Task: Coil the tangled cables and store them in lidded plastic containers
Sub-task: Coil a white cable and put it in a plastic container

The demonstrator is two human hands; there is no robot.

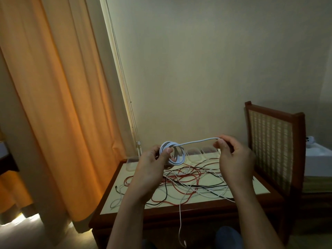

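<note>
Below hands: tangled cables (188,178) strewn over table (260,186); clear containers (194,154) behind. Gripped under left hand (150,169) thumb: white coil (173,161); tail pinched by right hand (233,159) fingertips.

The coil (178,160) is white; the tangle (188,180) mixes red, black and white cables; the table (161,213) has a cream top and red-brown rim; the curtain (53,87) is orange; the chair back (269,146) shows a pale woven lattice in a red-brown frame.
</note>
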